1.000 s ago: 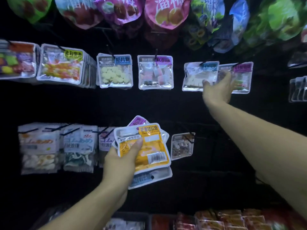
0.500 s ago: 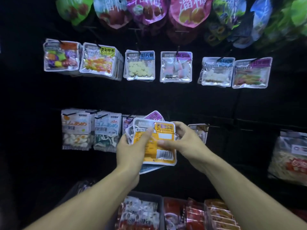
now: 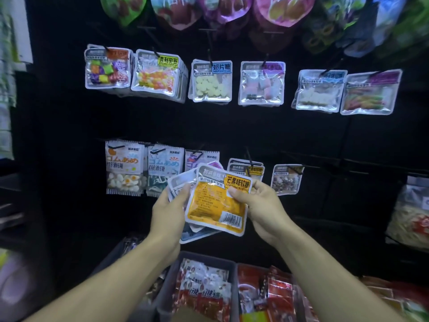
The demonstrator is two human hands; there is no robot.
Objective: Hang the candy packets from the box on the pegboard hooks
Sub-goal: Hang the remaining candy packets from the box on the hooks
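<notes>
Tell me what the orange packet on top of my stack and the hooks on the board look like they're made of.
Orange mango candy packet: looks like glossy printed plastic film, flexible, with a sealed white border and a barcode. Pegboard hooks: thin dark rods, probably coated metal wire, though too dim to be sure.

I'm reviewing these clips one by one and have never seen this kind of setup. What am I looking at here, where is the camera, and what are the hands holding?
There is no machine here: a person works with bare hands, and the single camera sits on their head, looking forward and down. In front is a black pegboard with candy packets hanging from hooks in rows. The left hand holds a fanned stack of packets from below. The right hand pinches the front one, an orange mango candy packet, at its right edge. Matching orange packets already hang on a hook just behind it. At the bottom, bins hold red and white packets.
</notes>
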